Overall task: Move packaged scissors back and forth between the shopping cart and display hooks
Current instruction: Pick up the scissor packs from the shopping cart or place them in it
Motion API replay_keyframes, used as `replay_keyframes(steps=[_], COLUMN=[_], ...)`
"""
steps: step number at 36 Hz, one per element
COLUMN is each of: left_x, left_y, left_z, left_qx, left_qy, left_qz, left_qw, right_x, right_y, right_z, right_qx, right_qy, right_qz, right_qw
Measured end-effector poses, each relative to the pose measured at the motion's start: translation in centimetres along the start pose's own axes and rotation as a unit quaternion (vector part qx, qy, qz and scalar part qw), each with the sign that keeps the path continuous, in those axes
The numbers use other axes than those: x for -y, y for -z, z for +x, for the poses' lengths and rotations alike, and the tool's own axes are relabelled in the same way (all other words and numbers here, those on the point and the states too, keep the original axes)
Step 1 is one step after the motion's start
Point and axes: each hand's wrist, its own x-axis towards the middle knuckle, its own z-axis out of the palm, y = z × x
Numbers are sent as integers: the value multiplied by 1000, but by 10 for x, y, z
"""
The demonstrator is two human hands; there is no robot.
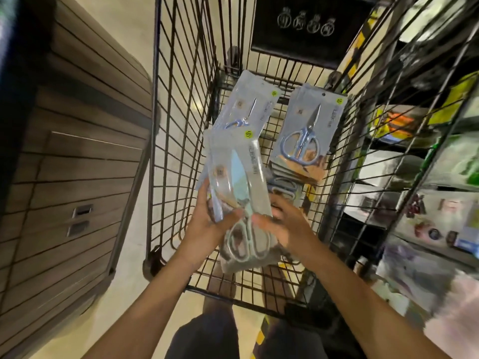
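Observation:
I look down into a black wire shopping cart (181,104). Over its middle I hold a small stack of packaged scissors (239,177), grey cards with pale blue handles. My left hand (207,218) grips the stack's left edge, thumb on the front. My right hand (282,221) holds its right side, fingers on the top pack near the handles. Two more packs lie on the cart floor: one at the far left (248,102) and one at the right (308,130), resting on other packs.
A wood-slat counter with metal drawer pulls (77,177) runs along the left of the cart. Blurred shelves of goods (427,164) stand to the right. A dark mat (311,27) lies on the floor beyond the cart. Yellow-black floor tape shows below.

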Motion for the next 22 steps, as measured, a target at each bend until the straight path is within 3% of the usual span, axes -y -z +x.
replay_keyframes(steps=[9,13,16,22], left_x=[0,-4,-6,-9], left_y=[-2,4,13,18], left_z=[2,-1,-3,-8], left_qx=[-73,-83,-81,-96], left_qy=[-51,-65,-74,-102], left_qz=[-7,46,67,89], left_qw=[996,993,992,986], right_x=[0,-7,-12,-24], right_y=[-12,2,15,25], right_z=[8,22,42,84], right_qx=[8,-55,-81,-45], right_qy=[56,30,82,125], right_qz=[-106,-175,-319,-532], right_qw=[993,983,941,836])
